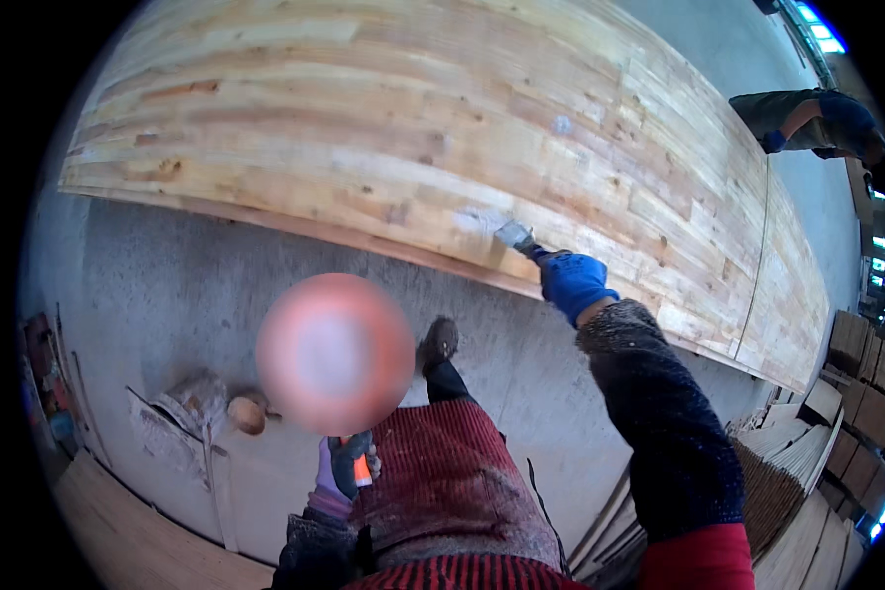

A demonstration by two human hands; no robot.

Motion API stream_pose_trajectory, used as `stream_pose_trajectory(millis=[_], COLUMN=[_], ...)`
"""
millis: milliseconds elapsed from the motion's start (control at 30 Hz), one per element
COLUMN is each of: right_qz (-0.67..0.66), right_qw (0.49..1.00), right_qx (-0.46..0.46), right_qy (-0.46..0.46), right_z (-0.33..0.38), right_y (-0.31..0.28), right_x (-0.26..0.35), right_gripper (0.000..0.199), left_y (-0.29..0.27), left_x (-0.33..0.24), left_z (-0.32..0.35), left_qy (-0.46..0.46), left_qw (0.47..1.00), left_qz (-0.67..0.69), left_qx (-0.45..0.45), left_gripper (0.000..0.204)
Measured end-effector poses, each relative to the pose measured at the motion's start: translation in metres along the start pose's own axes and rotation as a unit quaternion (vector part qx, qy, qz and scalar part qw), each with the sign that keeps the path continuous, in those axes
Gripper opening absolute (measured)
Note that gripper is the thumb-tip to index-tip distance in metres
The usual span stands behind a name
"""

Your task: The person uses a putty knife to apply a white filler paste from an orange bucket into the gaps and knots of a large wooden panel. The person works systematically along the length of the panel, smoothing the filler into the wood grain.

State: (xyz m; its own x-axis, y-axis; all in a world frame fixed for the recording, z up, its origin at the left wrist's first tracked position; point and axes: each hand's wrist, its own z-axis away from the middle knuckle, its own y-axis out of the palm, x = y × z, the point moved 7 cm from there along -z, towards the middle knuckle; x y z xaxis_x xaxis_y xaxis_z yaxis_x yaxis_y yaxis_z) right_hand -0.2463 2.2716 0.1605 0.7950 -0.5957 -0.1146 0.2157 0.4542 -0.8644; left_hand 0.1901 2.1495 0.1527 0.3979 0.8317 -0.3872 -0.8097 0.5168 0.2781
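Setting: grey concrete floor [167,285] of a workshop, with a large pale wooden panel [383,118] lying across it and stacks of boards [806,462] at the right edge.
Right hand: the right hand [572,283], in a blue glove, is closed around the handle of a putty knife [516,237], whose blade rests on the panel near its front edge.
Filler patch: a whitish smear [480,220] sits on the wood just beside the blade.
Left hand: the left hand [344,467], in a purple and grey glove, is wrapped around a small orange object [362,470] held low by the knee; what it is cannot be told.
Step in hand: judging by the smear, filler is being spread over a flaw in the wood.
Next move calls for: a flat, steady stroke that keeps the blade pressed to the surface.
Nearby: another person [816,123] bends over the panel's far right end.
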Motion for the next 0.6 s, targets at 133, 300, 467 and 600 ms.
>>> stream_pose_trajectory(millis=[133,300,467,600], right_qz=[0.015,0.021,-0.044,0.014], right_qw=[0.994,0.998,0.991,0.983], right_qx=[0.106,0.066,0.111,0.174], right_qy=[0.017,0.006,0.055,0.06], right_z=[0.035,0.025,0.031,0.055], right_y=[0.043,-0.008,0.031,0.03], right_x=[-0.053,-0.051,-0.047,-0.088], right_gripper=[0.04,0.026,0.045,0.049], left_y=[-0.003,0.004,0.021,0.024], left_x=[0.014,0.026,0.02,0.023], left_z=[0.007,0.006,0.007,0.005], left_qy=[-0.004,-0.007,-0.003,-0.005], left_qw=[0.999,0.999,0.999,0.999], left_qz=[0.038,0.035,0.029,0.035], left_qx=[-0.026,-0.018,-0.023,-0.015], left_gripper=[0.019,0.018,0.017,0.017])
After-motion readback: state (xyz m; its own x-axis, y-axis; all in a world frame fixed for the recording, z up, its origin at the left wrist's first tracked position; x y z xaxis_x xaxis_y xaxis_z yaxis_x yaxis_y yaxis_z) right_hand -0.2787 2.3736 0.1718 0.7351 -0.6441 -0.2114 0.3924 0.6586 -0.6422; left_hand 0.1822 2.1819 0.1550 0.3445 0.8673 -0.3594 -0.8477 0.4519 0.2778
